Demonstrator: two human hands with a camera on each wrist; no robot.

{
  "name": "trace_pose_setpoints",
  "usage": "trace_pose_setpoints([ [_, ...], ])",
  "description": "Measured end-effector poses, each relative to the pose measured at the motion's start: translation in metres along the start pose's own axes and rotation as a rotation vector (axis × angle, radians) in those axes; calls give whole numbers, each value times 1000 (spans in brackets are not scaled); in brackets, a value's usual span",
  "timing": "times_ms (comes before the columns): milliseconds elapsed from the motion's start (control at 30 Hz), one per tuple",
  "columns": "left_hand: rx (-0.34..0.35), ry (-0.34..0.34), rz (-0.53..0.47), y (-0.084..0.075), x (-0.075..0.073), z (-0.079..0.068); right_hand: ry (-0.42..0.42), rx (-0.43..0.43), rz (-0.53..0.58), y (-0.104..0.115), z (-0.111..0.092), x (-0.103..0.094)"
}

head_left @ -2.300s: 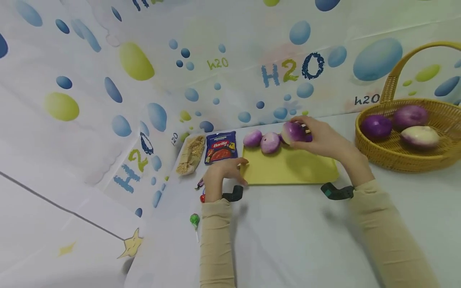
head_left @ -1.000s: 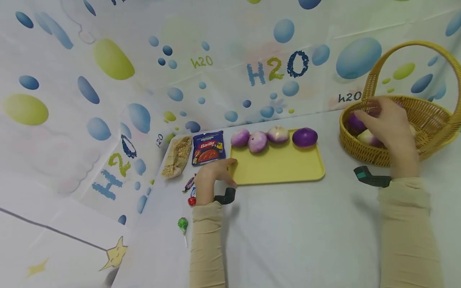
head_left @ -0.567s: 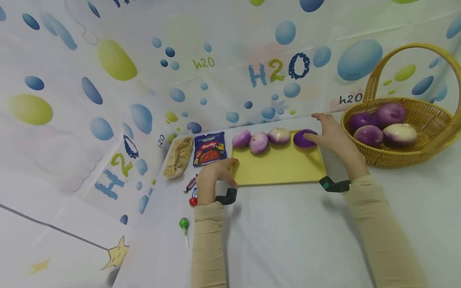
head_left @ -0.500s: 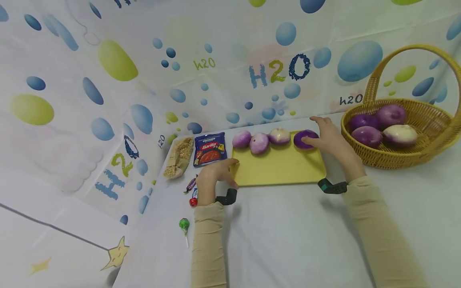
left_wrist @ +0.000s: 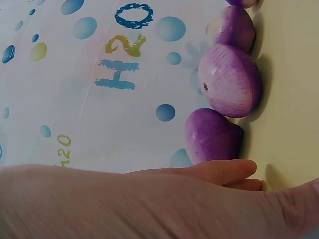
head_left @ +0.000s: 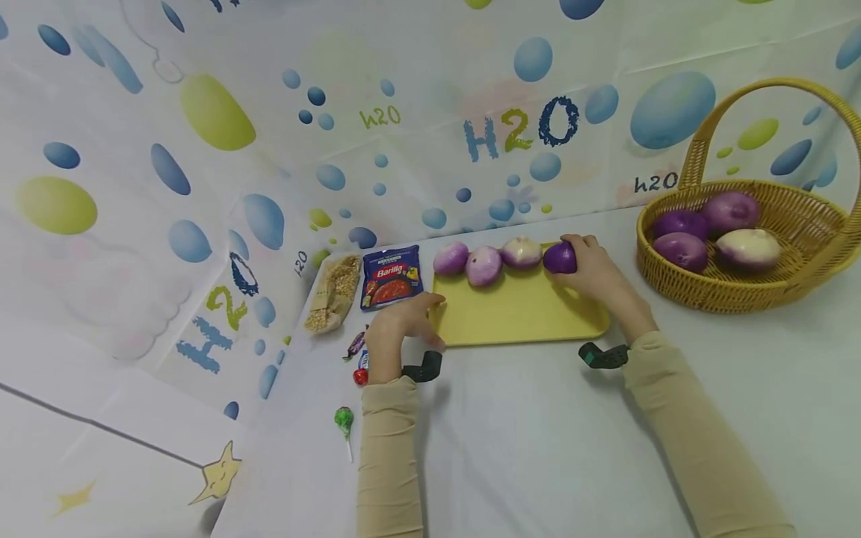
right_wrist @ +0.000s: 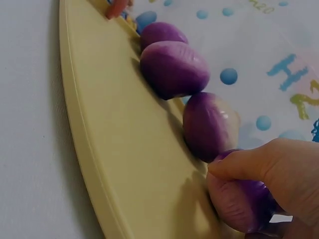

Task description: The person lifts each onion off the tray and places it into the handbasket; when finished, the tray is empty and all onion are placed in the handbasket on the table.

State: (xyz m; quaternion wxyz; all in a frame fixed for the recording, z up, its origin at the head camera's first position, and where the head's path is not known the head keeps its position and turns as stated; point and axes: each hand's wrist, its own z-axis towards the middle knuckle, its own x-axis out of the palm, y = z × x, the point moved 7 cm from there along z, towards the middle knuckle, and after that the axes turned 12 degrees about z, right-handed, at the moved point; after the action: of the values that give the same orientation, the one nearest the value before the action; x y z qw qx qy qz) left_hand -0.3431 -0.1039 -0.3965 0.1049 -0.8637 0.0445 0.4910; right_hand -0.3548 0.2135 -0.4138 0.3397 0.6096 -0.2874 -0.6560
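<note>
In the head view my right hand [head_left: 595,276] holds a dark purple onion [head_left: 560,258] at the right end of a row on the yellow tray [head_left: 518,317]. The right wrist view shows the thumb pressed along that onion's side; the other fingers are mostly hidden behind it. To its left lie a pale-topped onion [head_left: 522,253], a streaked mauve onion [head_left: 484,267] and another purple onion [head_left: 451,259], all along the tray's back edge. My left hand [head_left: 402,325] is at the tray's left side, thumb and fingers spread, fingertips right at the edge.
A wicker basket [head_left: 713,295] with several onions [head_left: 681,252] stands at the right. Left of the tray are a blue Barilla pouch [head_left: 392,278] and a bag of grains [head_left: 334,294]. Wrapped candy [head_left: 356,344], a red lollipop [head_left: 361,376] and a green lollipop [head_left: 344,420] lie nearer.
My right hand has released an onion into the basket, come back left to the tray, and taken hold of the dark purple onion, shifting it slightly left. My left hand has stayed at the tray.
</note>
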Motion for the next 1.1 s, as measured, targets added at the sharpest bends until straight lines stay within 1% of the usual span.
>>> trace_pose_setpoints([
  [100,-10,3,-1,1,0,1,1,14,9,1,-1,-3],
  [200,-19,7,-6,3,1,1,-14,20,14,3,0,-9],
  [300,-22,10,-5,4,1,1,-47,17,2,8,0,-21],
  [433,-8,10,2,4,2,2,-110,1,12,17,-6,-42],
  [500,1,7,7,3,3,3,-151,0,34,21,-10,-55],
  [600,5,0,14,3,4,3,-237,5,70,24,-20,-77],
  [667,8,-5,20,2,4,4,-317,14,90,23,-28,-95],
  [733,7,-9,25,1,4,4,-420,32,131,18,-38,-114],
  [800,6,-13,29,0,4,3,-523,81,191,10,-48,-132],
  [900,6,-18,35,0,2,3,-653,187,288,-7,-63,-155],
  [1000,10,-20,35,0,1,3,-718,302,364,-24,-77,-171],
  [1100,11,-19,35,1,0,4,-742,388,437,-37,-90,-180],
])
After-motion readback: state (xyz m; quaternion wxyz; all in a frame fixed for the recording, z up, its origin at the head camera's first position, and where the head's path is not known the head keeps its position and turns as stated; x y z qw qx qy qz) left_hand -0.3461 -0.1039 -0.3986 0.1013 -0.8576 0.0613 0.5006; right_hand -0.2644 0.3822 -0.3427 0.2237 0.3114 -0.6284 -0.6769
